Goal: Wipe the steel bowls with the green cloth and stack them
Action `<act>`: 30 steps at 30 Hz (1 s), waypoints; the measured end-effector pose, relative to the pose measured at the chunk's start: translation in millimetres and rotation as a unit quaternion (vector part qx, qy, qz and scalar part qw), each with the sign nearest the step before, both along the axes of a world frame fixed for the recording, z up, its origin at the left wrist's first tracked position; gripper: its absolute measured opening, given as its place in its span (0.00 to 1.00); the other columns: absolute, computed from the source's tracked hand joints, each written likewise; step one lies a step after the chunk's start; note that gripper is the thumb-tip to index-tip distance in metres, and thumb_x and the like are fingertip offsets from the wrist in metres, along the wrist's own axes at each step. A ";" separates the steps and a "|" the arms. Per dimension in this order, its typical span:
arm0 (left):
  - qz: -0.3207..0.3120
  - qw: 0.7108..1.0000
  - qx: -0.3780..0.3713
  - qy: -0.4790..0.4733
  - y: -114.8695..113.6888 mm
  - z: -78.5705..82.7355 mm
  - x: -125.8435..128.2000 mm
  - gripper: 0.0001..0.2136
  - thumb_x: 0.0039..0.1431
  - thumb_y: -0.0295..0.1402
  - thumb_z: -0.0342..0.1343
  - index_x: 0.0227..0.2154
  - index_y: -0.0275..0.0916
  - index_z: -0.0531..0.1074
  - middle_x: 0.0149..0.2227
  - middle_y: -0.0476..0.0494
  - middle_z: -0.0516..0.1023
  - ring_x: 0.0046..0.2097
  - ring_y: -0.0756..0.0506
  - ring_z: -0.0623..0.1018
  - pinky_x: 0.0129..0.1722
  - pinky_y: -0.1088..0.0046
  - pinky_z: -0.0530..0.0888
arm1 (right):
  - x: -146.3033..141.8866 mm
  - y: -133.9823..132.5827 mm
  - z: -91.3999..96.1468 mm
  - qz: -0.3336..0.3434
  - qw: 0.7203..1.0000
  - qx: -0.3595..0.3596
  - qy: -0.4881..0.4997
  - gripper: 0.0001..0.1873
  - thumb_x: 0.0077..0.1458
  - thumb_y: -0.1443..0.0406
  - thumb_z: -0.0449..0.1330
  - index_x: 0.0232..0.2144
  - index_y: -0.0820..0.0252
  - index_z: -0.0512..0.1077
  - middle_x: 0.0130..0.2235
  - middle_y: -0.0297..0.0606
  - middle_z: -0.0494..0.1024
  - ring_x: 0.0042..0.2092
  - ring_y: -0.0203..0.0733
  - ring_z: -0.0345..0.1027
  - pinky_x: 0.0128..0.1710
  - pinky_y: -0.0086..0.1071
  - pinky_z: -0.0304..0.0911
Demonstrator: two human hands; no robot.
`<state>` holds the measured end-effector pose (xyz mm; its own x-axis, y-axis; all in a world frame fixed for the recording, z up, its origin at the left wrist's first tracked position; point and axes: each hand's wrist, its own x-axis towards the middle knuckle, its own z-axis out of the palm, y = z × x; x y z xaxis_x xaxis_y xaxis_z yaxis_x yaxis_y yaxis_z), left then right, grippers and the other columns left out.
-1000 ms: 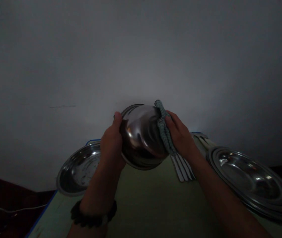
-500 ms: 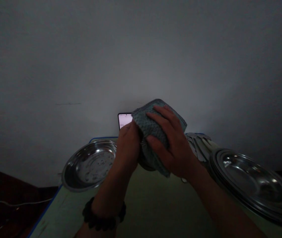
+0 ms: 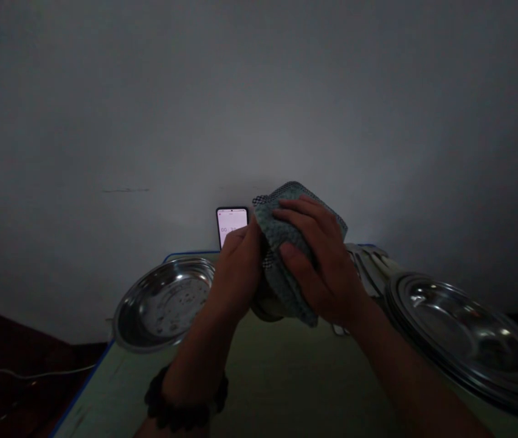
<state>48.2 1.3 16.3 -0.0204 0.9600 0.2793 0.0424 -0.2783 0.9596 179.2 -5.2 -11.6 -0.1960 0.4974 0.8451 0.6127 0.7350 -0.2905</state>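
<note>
A grey-green cloth (image 3: 281,210) with a black-and-white checked edge is held up above the middle of the table. My right hand (image 3: 325,261) lies over it, fingers curved and pressing the fabric from the right. On the cloth's left side my left hand (image 3: 238,267) is closed, its thumb side up against the cloth edge; what its fingers grip is hidden behind the hand and the fabric. Below, between my wrists, shows a dark rounded rim (image 3: 268,315), mostly covered; I cannot tell whether it belongs to something held.
A steel basin (image 3: 131,325) with wet-looking spots stands at the left of the green table (image 3: 259,377). Stacked steel basins (image 3: 464,331) are at the right, with several pale-handled utensils (image 3: 372,264) behind. A lit phone (image 3: 231,218) leans on the wall (image 3: 259,109).
Both hands and the cloth have shifted slightly to the right, uncovering more of the phone's screen. The cloth's left corner has turned a little, and the dark rim shows more.
</note>
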 end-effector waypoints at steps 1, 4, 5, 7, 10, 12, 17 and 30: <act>0.000 1.000 -0.006 0.008 0.5 -2.5 0.4 0.22 0.60 0.43 0.49 0.13 0.41 0.66 0.18 0.50 0.68 0.24 0.50 0.67 0.24 0.76 0.65 | 2.4 3.5 -1.6 0.005 1.000 -0.008 0.023 0.17 0.61 0.62 0.50 0.51 0.58 0.66 0.56 0.43 0.68 0.61 0.46 0.56 0.62 0.48 0.50; 0.017 0.999 -0.033 0.029 3.2 -9.7 0.9 0.22 0.57 0.50 0.50 0.15 0.41 0.67 0.17 0.50 0.68 0.22 0.50 0.66 0.21 0.75 0.62 | 8.7 15.2 -8.8 -0.009 0.990 -0.056 0.127 0.16 0.63 0.60 0.46 0.49 0.56 0.66 0.52 0.42 0.71 0.55 0.43 0.63 0.57 0.45 0.57; 0.025 0.999 -0.040 0.028 4.1 -10.8 0.8 0.23 0.56 0.52 0.51 0.15 0.41 0.67 0.17 0.50 0.68 0.21 0.50 0.66 0.20 0.75 0.62 | 8.9 17.4 -10.7 -0.022 0.985 -0.072 0.158 0.16 0.64 0.60 0.45 0.49 0.56 0.67 0.50 0.43 0.72 0.53 0.43 0.64 0.56 0.45 0.59; 0.036 0.998 -0.046 0.023 4.8 -10.0 -0.2 0.23 0.55 0.52 0.51 0.14 0.41 0.66 0.17 0.51 0.68 0.21 0.50 0.66 0.20 0.75 0.62 | 5.4 16.4 -11.9 -0.045 0.979 -0.080 0.183 0.17 0.64 0.60 0.44 0.49 0.58 0.66 0.49 0.44 0.73 0.52 0.44 0.65 0.55 0.45 0.59; 0.054 0.997 -0.035 0.030 3.8 -3.8 -2.1 0.22 0.57 0.51 0.50 0.14 0.41 0.68 0.17 0.50 0.69 0.22 0.49 0.68 0.21 0.75 0.64 | -5.1 4.7 -6.8 -0.055 0.989 -0.029 0.130 0.17 0.62 0.62 0.47 0.50 0.61 0.66 0.52 0.46 0.71 0.56 0.45 0.61 0.58 0.46 0.55; 0.071 0.996 -0.014 0.043 2.8 -0.6 -2.7 0.21 0.58 0.48 0.50 0.15 0.42 0.70 0.20 0.48 0.72 0.27 0.48 0.72 0.25 0.75 0.66 | -9.2 -3.2 -1.3 -0.056 0.996 0.003 0.069 0.18 0.60 0.62 0.50 0.50 0.62 0.66 0.54 0.47 0.69 0.59 0.47 0.57 0.61 0.47 0.51; 0.107 0.991 -0.079 -0.032 7.2 -5.7 -3.1 0.17 0.53 0.50 0.56 0.21 0.41 0.74 0.24 0.46 0.77 0.29 0.46 0.75 0.27 0.73 0.69 | 9.3 2.9 3.9 -0.027 0.998 -0.008 0.059 0.17 0.60 0.60 0.51 0.49 0.58 0.69 0.52 0.43 0.73 0.55 0.46 0.63 0.58 0.45 0.56; 0.055 0.869 -0.116 -0.478 25.5 -0.6 -14.9 0.16 0.65 0.33 0.42 0.34 0.37 0.75 0.25 0.46 0.79 0.38 0.46 0.81 0.41 0.70 0.77 | -22.8 1.2 -18.3 -0.050 0.987 -0.017 0.149 0.28 0.64 0.63 0.42 0.65 0.60 0.46 0.67 0.46 0.50 0.68 0.44 0.41 0.66 0.49 0.43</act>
